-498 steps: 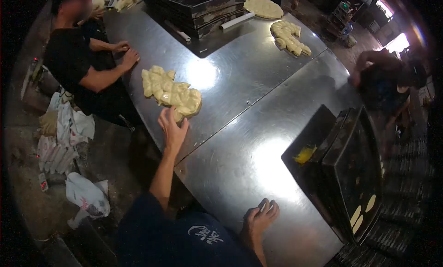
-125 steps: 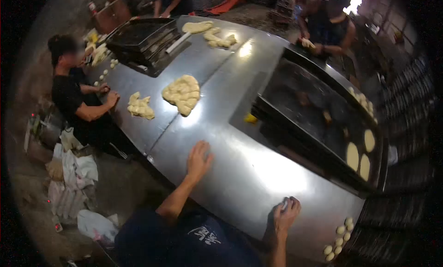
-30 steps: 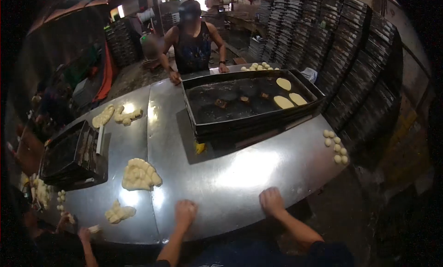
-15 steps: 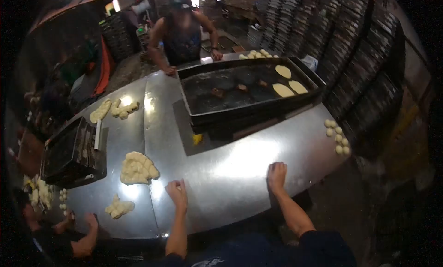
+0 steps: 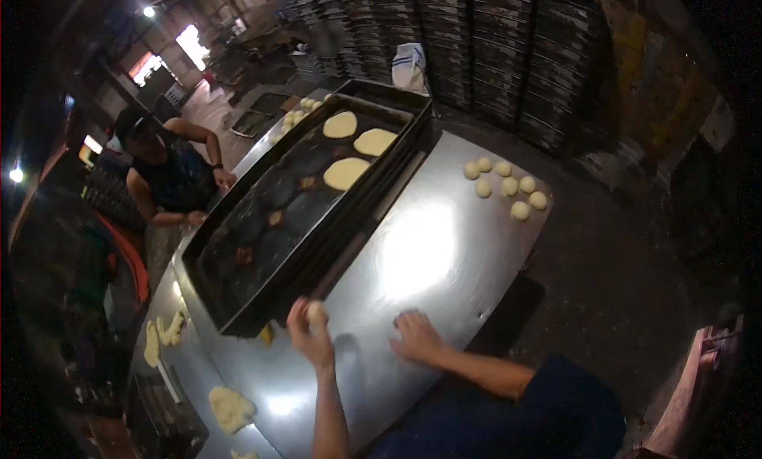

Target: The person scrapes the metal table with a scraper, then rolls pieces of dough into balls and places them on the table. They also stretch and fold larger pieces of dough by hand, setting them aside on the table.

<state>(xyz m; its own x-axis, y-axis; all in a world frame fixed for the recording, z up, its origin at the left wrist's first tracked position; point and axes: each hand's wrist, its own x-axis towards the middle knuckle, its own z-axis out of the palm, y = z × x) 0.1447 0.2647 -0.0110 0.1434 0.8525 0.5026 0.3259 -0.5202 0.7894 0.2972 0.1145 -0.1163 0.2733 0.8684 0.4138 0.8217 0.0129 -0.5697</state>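
Observation:
My left hand [image 5: 310,338] is raised over the metal table [image 5: 365,380], its fingers curled round a pale dough ball [image 5: 317,314]. To its right, my right hand [image 5: 417,338] is low at the tabletop, with a small dark shape at its fingertips; its fingers are bent, and what they hold, if anything, cannot be made out. Beyond both hands lies a large black tray [image 5: 262,278] on a stack of trays, with three flat dough rounds [image 5: 346,174] at its far end. Several dough balls [image 5: 509,187] sit on the table's right end.
A person [image 5: 171,169] leans at the tray's left side. More dough balls [image 5: 298,114] lie behind the tray. Dough lumps [image 5: 231,410] and a smaller dark tray [image 5: 163,411] are at the lower left. Tall tray stacks [image 5: 492,54] and a white bag [image 5: 409,67] stand at the back.
The view has swung to the right. My left hand now has a dough ball in it and is raised. My right hand has come closer to my left.

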